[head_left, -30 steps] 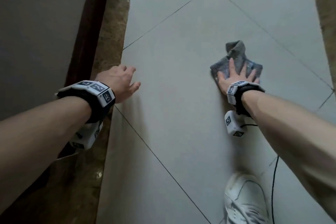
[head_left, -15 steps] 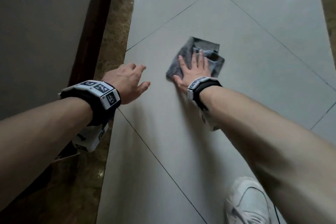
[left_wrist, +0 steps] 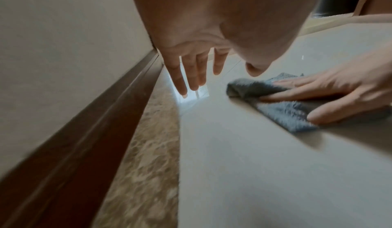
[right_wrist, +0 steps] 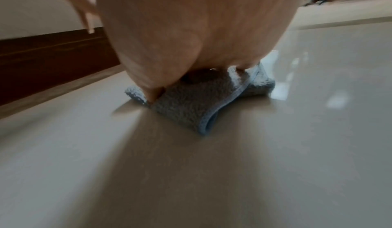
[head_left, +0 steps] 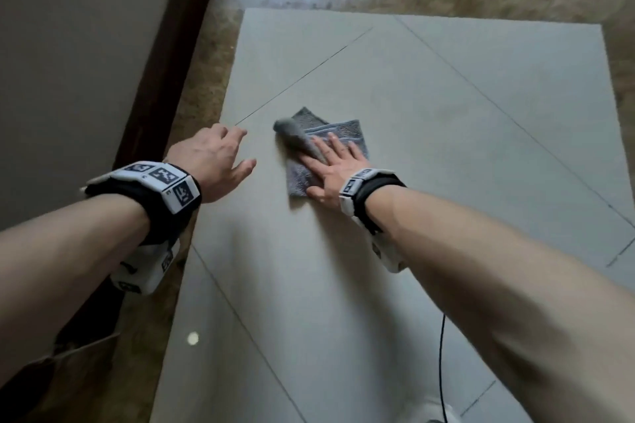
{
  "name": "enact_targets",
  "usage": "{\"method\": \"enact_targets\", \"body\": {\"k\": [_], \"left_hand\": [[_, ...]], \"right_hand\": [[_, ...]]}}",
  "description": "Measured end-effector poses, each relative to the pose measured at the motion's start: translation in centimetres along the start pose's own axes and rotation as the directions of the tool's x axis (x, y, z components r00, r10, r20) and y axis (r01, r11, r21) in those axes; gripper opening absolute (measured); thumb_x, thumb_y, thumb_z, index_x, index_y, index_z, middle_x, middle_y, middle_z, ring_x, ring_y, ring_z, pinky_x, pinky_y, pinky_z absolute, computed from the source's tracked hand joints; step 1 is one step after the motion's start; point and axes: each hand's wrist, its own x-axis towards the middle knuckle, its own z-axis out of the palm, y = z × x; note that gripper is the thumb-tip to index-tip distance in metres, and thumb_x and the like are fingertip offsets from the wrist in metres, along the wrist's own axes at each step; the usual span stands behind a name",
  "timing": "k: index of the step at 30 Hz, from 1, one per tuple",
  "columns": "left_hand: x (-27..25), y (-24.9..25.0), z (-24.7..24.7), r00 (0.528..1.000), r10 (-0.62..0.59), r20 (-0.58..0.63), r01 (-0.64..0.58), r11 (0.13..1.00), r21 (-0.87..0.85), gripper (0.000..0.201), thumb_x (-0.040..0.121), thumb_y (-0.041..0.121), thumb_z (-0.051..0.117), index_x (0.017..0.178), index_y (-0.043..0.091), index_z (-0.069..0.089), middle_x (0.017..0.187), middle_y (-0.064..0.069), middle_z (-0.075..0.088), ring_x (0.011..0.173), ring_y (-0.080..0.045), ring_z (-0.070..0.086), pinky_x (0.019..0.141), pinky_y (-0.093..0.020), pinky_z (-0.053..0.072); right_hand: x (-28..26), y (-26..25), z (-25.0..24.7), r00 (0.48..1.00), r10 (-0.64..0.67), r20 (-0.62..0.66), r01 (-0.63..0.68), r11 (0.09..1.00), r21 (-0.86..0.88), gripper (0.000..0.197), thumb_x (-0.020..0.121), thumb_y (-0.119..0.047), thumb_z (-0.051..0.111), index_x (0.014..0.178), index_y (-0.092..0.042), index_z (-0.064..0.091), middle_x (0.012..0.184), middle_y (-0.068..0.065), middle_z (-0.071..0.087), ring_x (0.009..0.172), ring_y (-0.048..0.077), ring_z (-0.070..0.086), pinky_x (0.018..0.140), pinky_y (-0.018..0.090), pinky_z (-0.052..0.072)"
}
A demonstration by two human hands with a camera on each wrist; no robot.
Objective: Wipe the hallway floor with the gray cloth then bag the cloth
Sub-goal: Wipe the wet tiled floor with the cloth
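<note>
The gray cloth (head_left: pixel 302 134) lies crumpled on the pale tiled floor (head_left: pixel 429 106), mid-frame in the head view. My right hand (head_left: pixel 331 165) presses flat on it, fingers straight and spread; its palm fills the right wrist view above the cloth (right_wrist: pixel 186 107). My left hand (head_left: pixel 213 158) hovers just left of the cloth with relaxed, straight fingers and holds nothing. The left wrist view shows those fingers (left_wrist: pixel 191 74) pointing down over the floor, with the cloth (left_wrist: pixel 282 110) and right hand (left_wrist: pixel 331 94) to the right. No bag is in view.
A dark wooden skirting board (head_left: pixel 165 79) runs along the grey wall (head_left: pixel 68 62) at left. A brown marbled border strip (head_left: pixel 206 79) edges the pale tiles. A black cable (head_left: pixel 441 364) hangs by my right arm.
My right hand has slid the cloth leftward across the tiles, from the right side to close beside my left hand. The view has shifted forward; my shoe has dropped out of frame.
</note>
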Motion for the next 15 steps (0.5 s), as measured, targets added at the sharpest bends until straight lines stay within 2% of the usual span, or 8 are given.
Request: {"method": "enact_targets", "body": {"k": [4,6,8,10,11,12,13,15], "left_hand": [[2.6,5.2,-0.9,0.999,0.033,0.035,-0.032,0.999,-0.033,0.062,0.097,0.056,0.037,0.149,0.023,0.028,0.144,-0.008,0.042,0.132,-0.027,0.042,0.1,-0.045,0.042],[4.2,8.6,-2.2,0.998,0.062,0.031,-0.06,0.997,-0.053,0.061,0.098,0.055,0.038,0.148,0.021,0.029,0.142,-0.01,0.044,0.131,-0.03,0.044,0.101,-0.043,0.039],[5.2,11.6,-4.1,0.993,0.12,0.019,-0.12,0.992,-0.043,0.059,0.098,0.054,0.037,0.147,0.022,0.031,0.141,-0.009,0.045,0.13,-0.03,0.044,0.101,-0.042,0.039],[6.1,13.9,-6.5,0.974,0.227,0.015,-0.227,0.972,0.053,0.058,0.097,0.056,0.038,0.145,0.024,0.032,0.138,-0.007,0.047,0.128,-0.029,0.045,0.099,-0.044,0.043],[6.6,14.6,-8.1,0.96,0.277,0.028,-0.279,0.953,0.115,0.058,0.096,0.056,0.038,0.144,0.024,0.033,0.137,-0.006,0.047,0.127,-0.028,0.046,0.096,-0.045,0.045],[7.2,15.1,-9.7,0.948,0.316,0.049,-0.319,0.933,0.165,0.057,0.096,0.056,0.038,0.144,0.024,0.034,0.136,-0.006,0.048,0.126,-0.029,0.046,0.095,-0.046,0.046],[7.9,15.5,-11.5,0.939,0.337,0.063,-0.343,0.917,0.205,0.057,0.096,0.056,0.039,0.143,0.024,0.035,0.136,-0.007,0.049,0.126,-0.029,0.047,0.094,-0.045,0.047],[9.0,16.1,-14.5,0.942,0.335,0.022,-0.329,0.91,0.253,0.056,0.097,0.056,0.038,0.142,0.023,0.037,0.137,-0.007,0.049,0.125,-0.029,0.048,0.093,-0.042,0.046]], "right_hand": [[-3.6,11.0,0.5,0.958,0.283,-0.047,-0.279,0.957,0.082,0.076,0.09,-0.072,0.031,0.154,-0.048,-0.003,0.165,-0.004,-0.014,0.151,0.023,-0.015,0.121,0.051,-0.002],[-6.0,16.9,0.5,0.887,0.459,-0.047,-0.449,0.882,0.144,0.078,0.09,-0.074,0.028,0.154,-0.045,-0.005,0.165,-0.001,-0.011,0.151,0.024,-0.012,0.121,0.05,-0.002],[-7.5,21.1,0.5,0.758,0.652,-0.012,-0.635,0.742,0.214,0.079,0.09,-0.074,0.027,0.155,-0.043,-0.006,0.166,0.006,-0.006,0.151,0.032,-0.009,0.12,0.051,-0.004],[-7.5,23.0,0.5,0.575,0.816,0.055,-0.784,0.531,0.322,0.078,0.092,-0.067,0.03,0.156,-0.038,-0.003,0.165,0.013,-0.001,0.149,0.042,-0.006,0.119,0.053,-0.007],[-6.8,23.0,0.1,0.507,0.857,0.087,-0.819,0.448,0.36,0.077,0.094,-0.063,0.033,0.157,-0.034,-0.001,0.164,0.017,0.0,0.148,0.046,-0.007,0.119,0.054,-0.007],[-6.0,22.7,-0.4,0.476,0.872,0.119,-0.83,0.399,0.39,0.077,0.095,-0.059,0.035,0.158,-0.03,0.001,0.163,0.021,0.001,0.147,0.048,-0.008,0.119,0.055,-0.007],[-4.9,22.2,-1.1,0.47,0.872,0.14,-0.827,0.378,0.416,0.078,0.095,-0.057,0.037,0.158,-0.028,0.003,0.162,0.023,0.001,0.147,0.049,-0.009,0.119,0.056,-0.006],[-3.0,21.0,-2.7,0.501,0.852,0.151,-0.815,0.405,0.414,0.083,0.093,-0.061,0.039,0.158,-0.027,0.002,0.162,0.024,-0.001,0.146,0.049,-0.01,0.119,0.057,-0.004]]}}
